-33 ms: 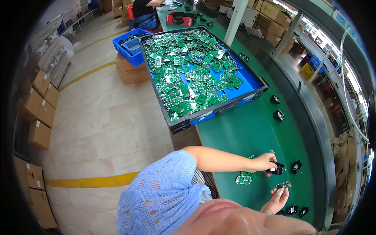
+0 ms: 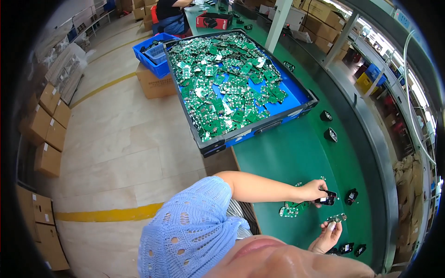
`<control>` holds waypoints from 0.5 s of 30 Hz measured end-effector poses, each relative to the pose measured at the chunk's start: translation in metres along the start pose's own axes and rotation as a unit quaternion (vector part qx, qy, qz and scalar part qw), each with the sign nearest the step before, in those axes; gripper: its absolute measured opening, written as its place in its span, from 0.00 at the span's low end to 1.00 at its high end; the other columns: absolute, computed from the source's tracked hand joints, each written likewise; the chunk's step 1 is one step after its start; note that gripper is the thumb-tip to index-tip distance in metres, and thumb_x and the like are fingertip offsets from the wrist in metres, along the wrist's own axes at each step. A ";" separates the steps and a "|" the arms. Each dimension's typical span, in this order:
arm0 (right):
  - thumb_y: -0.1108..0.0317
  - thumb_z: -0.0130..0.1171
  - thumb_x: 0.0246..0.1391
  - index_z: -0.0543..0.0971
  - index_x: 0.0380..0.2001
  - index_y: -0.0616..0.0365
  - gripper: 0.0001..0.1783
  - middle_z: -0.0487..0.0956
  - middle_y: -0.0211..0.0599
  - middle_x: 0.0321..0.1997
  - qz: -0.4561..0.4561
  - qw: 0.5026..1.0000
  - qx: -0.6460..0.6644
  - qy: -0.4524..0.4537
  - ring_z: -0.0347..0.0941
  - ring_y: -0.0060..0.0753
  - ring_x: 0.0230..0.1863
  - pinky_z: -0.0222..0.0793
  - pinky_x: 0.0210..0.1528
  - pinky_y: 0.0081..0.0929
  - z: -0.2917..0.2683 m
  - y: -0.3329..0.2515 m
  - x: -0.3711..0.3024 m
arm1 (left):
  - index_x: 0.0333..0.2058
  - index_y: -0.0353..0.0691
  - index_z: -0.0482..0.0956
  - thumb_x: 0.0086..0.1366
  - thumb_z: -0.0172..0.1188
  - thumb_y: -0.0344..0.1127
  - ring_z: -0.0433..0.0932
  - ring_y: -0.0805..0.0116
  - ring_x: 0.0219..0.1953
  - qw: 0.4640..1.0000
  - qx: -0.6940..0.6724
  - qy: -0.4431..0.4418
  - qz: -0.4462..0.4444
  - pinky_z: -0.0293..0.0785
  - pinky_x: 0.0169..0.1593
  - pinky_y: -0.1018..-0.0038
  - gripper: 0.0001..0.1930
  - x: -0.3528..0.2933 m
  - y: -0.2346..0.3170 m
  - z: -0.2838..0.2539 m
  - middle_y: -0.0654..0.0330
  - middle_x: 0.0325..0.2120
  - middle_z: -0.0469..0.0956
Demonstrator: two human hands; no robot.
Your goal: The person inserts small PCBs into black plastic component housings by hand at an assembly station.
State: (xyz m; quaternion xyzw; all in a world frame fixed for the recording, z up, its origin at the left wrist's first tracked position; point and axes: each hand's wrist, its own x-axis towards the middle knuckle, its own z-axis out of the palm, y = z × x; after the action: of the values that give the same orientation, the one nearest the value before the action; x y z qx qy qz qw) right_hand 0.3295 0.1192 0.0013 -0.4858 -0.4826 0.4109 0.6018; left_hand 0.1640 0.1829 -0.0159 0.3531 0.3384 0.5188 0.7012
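My left hand (image 2: 313,192) is closed on a small black plastic housing (image 2: 330,198) with something pale inside it. Just below, the fingers of my right hand (image 2: 327,237) pinch a small green circuit board (image 2: 337,217). The board and the housing are held apart. Beside my left hand, several loose green boards (image 2: 289,211) lie on the green bench top, partly hidden by the wrist. Another black housing (image 2: 352,196) rests on the bench to the right of the one I hold.
A large blue tray (image 2: 296,103) heaped with green boards stands on the green bench (image 2: 264,162). More black housings (image 2: 346,249) sit near my right hand and farther along. A blue crate (image 2: 160,69) rests on a carton (image 2: 155,85). Another person (image 2: 169,18) is at the far end.
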 end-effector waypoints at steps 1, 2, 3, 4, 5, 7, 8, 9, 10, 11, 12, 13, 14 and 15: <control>0.69 0.49 0.56 0.67 0.42 0.65 0.13 0.71 0.35 0.35 0.011 1.000 0.002 -0.006 0.67 0.20 0.30 0.65 0.29 0.15 0.001 0.000 0.000 | 0.37 0.32 0.63 0.59 0.50 0.29 0.75 0.70 0.24 1.000 0.007 -0.014 0.000 0.77 0.26 0.77 0.10 0.004 -0.005 -0.003 0.54 0.30 0.71; 0.69 0.49 0.56 0.67 0.43 0.66 0.14 0.71 0.34 0.35 0.021 1.000 0.004 -0.013 0.67 0.20 0.29 0.65 0.30 0.15 0.002 0.000 -0.001 | 0.37 0.32 0.63 0.59 0.50 0.29 0.75 0.70 0.24 1.000 0.003 -0.013 -0.005 0.77 0.26 0.77 0.10 0.004 -0.007 -0.003 0.54 0.30 0.71; 0.70 0.48 0.56 0.67 0.43 0.66 0.14 0.71 0.35 0.35 0.032 0.999 0.011 -0.016 0.67 0.20 0.29 0.65 0.30 0.16 0.004 0.000 -0.001 | 0.38 0.31 0.63 0.59 0.50 0.29 0.75 0.70 0.25 1.000 0.006 -0.022 -0.001 0.77 0.26 0.78 0.10 0.003 -0.005 -0.001 0.54 0.31 0.71; 0.70 0.48 0.56 0.67 0.43 0.66 0.14 0.71 0.35 0.35 0.034 0.999 0.009 -0.019 0.67 0.20 0.29 0.65 0.30 0.16 0.003 0.000 -0.001 | 0.39 0.31 0.63 0.59 0.50 0.29 0.75 0.70 0.26 0.999 0.009 -0.030 0.005 0.77 0.26 0.78 0.11 0.002 -0.004 0.001 0.54 0.31 0.71; 0.70 0.48 0.56 0.67 0.44 0.66 0.14 0.71 0.35 0.35 0.040 0.999 0.012 -0.015 0.66 0.20 0.29 0.65 0.30 0.16 0.002 0.001 -0.001 | 0.39 0.30 0.64 0.59 0.49 0.29 0.75 0.70 0.27 0.999 0.010 -0.037 0.013 0.77 0.27 0.77 0.10 0.000 -0.004 0.003 0.54 0.31 0.71; 0.70 0.48 0.56 0.66 0.44 0.66 0.14 0.71 0.35 0.35 0.044 0.999 0.018 -0.023 0.66 0.20 0.29 0.64 0.30 0.16 0.005 0.001 -0.001 | 0.38 0.30 0.65 0.59 0.49 0.29 0.75 0.70 0.27 0.999 0.009 -0.037 0.016 0.77 0.27 0.77 0.10 -0.003 -0.005 0.003 0.55 0.30 0.71; 0.70 0.48 0.56 0.66 0.44 0.66 0.15 0.70 0.35 0.35 0.041 0.999 0.019 -0.021 0.66 0.21 0.29 0.64 0.30 0.16 0.005 0.002 -0.001 | 0.37 0.30 0.65 0.59 0.49 0.29 0.75 0.70 0.27 0.999 0.008 -0.043 0.015 0.77 0.27 0.77 0.09 -0.004 -0.006 0.003 0.55 0.30 0.71; 0.70 0.48 0.56 0.66 0.44 0.66 0.15 0.70 0.35 0.34 0.038 0.999 0.017 -0.013 0.66 0.21 0.29 0.64 0.29 0.16 0.005 0.004 -0.002 | 0.36 0.31 0.66 0.59 0.50 0.29 0.75 0.70 0.25 0.999 0.006 -0.044 0.019 0.77 0.26 0.77 0.09 -0.003 -0.008 0.003 0.55 0.29 0.72; 0.70 0.48 0.56 0.66 0.44 0.66 0.15 0.70 0.35 0.34 0.036 0.999 0.016 -0.016 0.66 0.21 0.29 0.64 0.29 0.16 0.003 0.006 -0.002 | 0.36 0.31 0.66 0.59 0.50 0.29 0.75 0.70 0.25 0.999 0.005 -0.043 0.022 0.77 0.26 0.77 0.09 -0.003 -0.010 0.004 0.55 0.29 0.72; 0.69 0.48 0.56 0.65 0.44 0.66 0.15 0.70 0.34 0.34 0.033 0.999 0.016 -0.016 0.66 0.21 0.29 0.63 0.29 0.16 0.002 0.009 -0.002 | 0.36 0.31 0.66 0.59 0.50 0.29 0.75 0.70 0.24 0.999 0.003 -0.048 0.015 0.77 0.26 0.78 0.09 -0.002 -0.012 0.004 0.56 0.28 0.72; 0.69 0.49 0.56 0.65 0.44 0.66 0.15 0.70 0.34 0.34 0.030 0.999 0.018 -0.016 0.65 0.21 0.29 0.63 0.29 0.16 0.000 0.010 -0.003 | 0.36 0.31 0.66 0.59 0.50 0.29 0.75 0.70 0.23 0.999 0.003 -0.054 0.008 0.76 0.25 0.78 0.09 -0.003 -0.011 0.005 0.56 0.28 0.72; 0.69 0.49 0.56 0.65 0.44 0.66 0.15 0.70 0.34 0.34 0.027 0.999 0.019 -0.017 0.65 0.21 0.29 0.63 0.29 0.16 0.000 0.010 -0.003 | 0.36 0.31 0.66 0.58 0.50 0.28 0.75 0.70 0.22 0.999 -0.001 -0.049 0.008 0.76 0.24 0.78 0.08 -0.005 -0.009 0.007 0.56 0.27 0.72; 0.69 0.49 0.55 0.65 0.44 0.66 0.15 0.70 0.34 0.33 0.033 0.999 0.022 -0.018 0.65 0.21 0.29 0.63 0.29 0.16 0.000 0.011 -0.002 | 0.36 0.31 0.66 0.58 0.50 0.28 0.75 0.70 0.22 0.999 0.001 -0.051 0.010 0.76 0.24 0.78 0.08 -0.005 -0.007 0.007 0.56 0.27 0.72; 0.69 0.49 0.55 0.65 0.44 0.65 0.15 0.69 0.34 0.33 0.042 0.999 0.023 -0.021 0.66 0.21 0.28 0.64 0.29 0.15 -0.001 0.010 -0.005 | 0.36 0.31 0.66 0.58 0.50 0.28 0.75 0.71 0.22 0.999 0.000 -0.043 0.024 0.76 0.24 0.78 0.08 -0.006 -0.008 0.007 0.56 0.27 0.72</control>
State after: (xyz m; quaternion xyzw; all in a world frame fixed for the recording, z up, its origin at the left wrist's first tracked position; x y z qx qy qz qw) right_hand 0.3297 0.1163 -0.0092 -0.4833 -0.4647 0.4571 0.5844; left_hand 0.1727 0.1743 -0.0181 0.3834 0.2995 0.5197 0.7023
